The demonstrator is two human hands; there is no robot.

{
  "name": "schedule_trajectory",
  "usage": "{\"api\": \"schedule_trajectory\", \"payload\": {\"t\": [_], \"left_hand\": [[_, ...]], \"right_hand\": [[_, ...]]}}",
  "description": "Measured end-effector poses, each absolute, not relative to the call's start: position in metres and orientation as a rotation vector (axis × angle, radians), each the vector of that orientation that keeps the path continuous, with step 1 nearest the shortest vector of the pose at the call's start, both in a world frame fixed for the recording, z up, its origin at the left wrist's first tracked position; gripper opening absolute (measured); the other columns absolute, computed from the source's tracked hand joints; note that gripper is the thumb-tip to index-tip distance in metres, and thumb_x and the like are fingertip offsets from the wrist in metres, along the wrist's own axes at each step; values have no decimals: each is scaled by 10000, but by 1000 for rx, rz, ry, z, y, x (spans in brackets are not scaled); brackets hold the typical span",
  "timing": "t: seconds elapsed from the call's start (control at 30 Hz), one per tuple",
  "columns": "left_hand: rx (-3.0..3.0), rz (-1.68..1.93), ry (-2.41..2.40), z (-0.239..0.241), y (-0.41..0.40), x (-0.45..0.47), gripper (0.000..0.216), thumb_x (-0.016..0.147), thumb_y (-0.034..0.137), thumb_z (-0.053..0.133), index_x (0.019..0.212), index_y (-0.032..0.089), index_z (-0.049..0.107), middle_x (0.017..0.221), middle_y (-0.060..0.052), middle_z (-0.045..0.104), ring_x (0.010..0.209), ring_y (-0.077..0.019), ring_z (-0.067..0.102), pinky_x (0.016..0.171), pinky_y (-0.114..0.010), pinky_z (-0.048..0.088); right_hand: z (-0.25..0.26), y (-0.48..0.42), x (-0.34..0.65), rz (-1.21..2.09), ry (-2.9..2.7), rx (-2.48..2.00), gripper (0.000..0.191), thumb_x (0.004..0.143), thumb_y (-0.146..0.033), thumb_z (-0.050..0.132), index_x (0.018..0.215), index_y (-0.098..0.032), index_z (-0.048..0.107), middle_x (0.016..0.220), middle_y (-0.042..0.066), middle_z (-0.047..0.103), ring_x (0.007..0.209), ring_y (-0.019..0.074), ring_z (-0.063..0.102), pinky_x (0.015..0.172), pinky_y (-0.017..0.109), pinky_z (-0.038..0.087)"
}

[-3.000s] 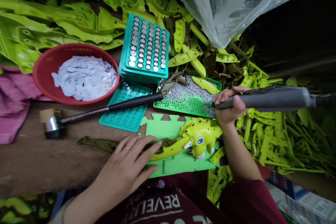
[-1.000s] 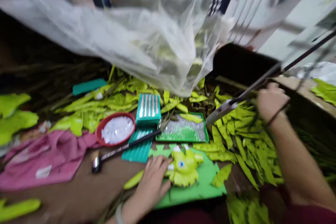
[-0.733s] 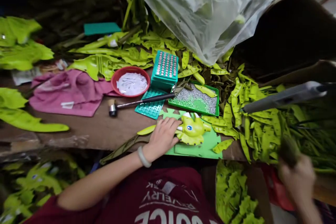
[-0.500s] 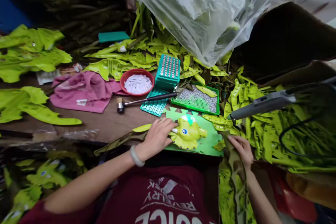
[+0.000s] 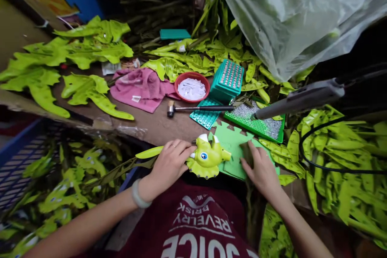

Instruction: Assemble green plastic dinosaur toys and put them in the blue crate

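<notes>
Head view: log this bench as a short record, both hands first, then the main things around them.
Left hand: holding the dinosaur toy
Right hand: holding a dark strip, blurred
Green mat: partly hidden by toy and right hand
Hammer: handle across the teal tray
Red bowl: holds white pieces
Green tray: holds small silver bits
Grey tool: slanted, tip toward the green tray
Pink cloth: crumpled, left of the red bowl

Maroon shirt point(image 5: 196, 225): "BRISK", "REVELRY", "JOICE", lettering upside down in view.
</notes>
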State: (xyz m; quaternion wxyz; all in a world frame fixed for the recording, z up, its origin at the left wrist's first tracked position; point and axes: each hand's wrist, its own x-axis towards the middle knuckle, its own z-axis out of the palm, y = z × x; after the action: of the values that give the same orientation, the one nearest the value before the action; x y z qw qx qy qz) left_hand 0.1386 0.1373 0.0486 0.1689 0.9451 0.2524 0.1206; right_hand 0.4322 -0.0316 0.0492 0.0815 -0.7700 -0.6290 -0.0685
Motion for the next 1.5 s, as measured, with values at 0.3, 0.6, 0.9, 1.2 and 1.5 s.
{"api": "schedule_trajectory", "payload": {"t": [0.3, 0.6, 0.9, 1.2, 1.5], "left_hand": [[2751, 390, 556, 49, 153, 144, 487, 769, 1, 679, 1226, 157, 621, 1107, -83, 676, 1017, -277, 576, 850, -406, 467], [2922, 355, 477, 59, 151, 147, 386, 856, 86, 645, 1239, 131, 631, 1117, -94, 683, 994, -281, 582, 874, -428, 466], [3011, 486, 363, 62, 150, 148, 336, 911, 78, 528, 1226, 87, 646, 1071, -113, 698, 953, -282, 596, 848, -433, 495], [2960, 478, 382, 76, 138, 143, 422, 839, 55, 645, 1259, 82, 612, 1125, -129, 706, 1003, -301, 635, 902, -466, 538], [2734, 425, 400, 110, 123, 128, 449, 885, 58, 527, 1307, 199, 588, 1186, -64, 726, 1047, -239, 690, 921, -412, 575]], "right_hand": [[65, -26, 404, 213, -2187, -1829, 735, 996, -142, 510, 1641, -241, 172, 1303, 179, 642, 1121, 275, 664, 902, 421, 619], [53, -34, 396, 28, -2212, -1936, 753, 987, -129, 534, 1643, -157, 166, 1277, 201, 671, 1105, 288, 654, 891, 431, 620], [49, -36, 411, 19, -2374, -1839, 716, 994, -76, 437, 1645, -169, 152, 1390, 205, 621, 1215, 281, 609, 960, 426, 579], [56, -22, 381, -435, -2299, -2063, 424, 961, -88, 474, 1374, -37, 554, 1175, 200, 714, 998, 284, 643, 806, 403, 552], [91, -41, 363, -983, -2270, -1913, 287, 937, -66, 514, 1169, 26, 656, 980, 182, 745, 882, 280, 637, 808, 427, 447]]}}
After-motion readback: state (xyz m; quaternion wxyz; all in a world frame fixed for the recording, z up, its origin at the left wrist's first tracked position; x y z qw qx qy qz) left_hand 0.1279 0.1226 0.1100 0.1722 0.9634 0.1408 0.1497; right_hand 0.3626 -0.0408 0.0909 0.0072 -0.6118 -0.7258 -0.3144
